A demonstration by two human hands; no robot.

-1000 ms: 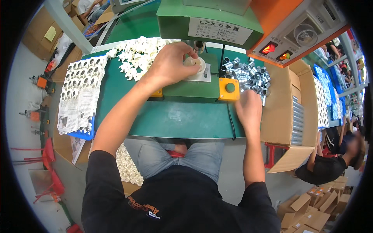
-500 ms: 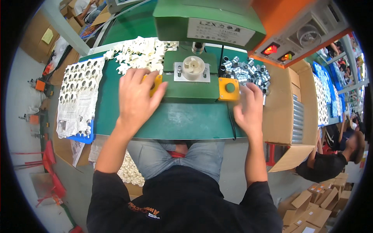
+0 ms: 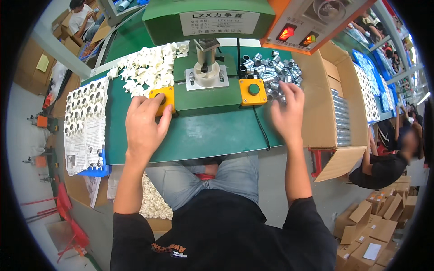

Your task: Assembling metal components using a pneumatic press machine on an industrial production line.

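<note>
My left hand (image 3: 147,123) lies with its fingers stretched onto the left yellow button box (image 3: 167,100), nothing in its grasp. My right hand (image 3: 290,113) is at the near edge of a heap of shiny metal sleeves (image 3: 271,71), its fingers slightly bent and thumb apart; it appears to hold nothing. Between the hands stands a green press (image 3: 205,100). Its metal ram (image 3: 206,56) is down inside a white plastic impeller (image 3: 207,79), which sits on a metal plate (image 3: 221,83). The right yellow button box (image 3: 252,92), with a green button, is left of my right hand.
White plastic impellers (image 3: 147,67) are heaped at the back left. A blue tray (image 3: 105,170) holds paper and rows of parts at the left. On the right stands a cardboard box (image 3: 314,99) with stacked metal pieces. A black cable (image 3: 262,128) hangs over the front edge.
The press ram has come down into the impeller. My right hand has gone from beside the right button box to the metal sleeves. My left hand stays by the left button box. The view has shifted.
</note>
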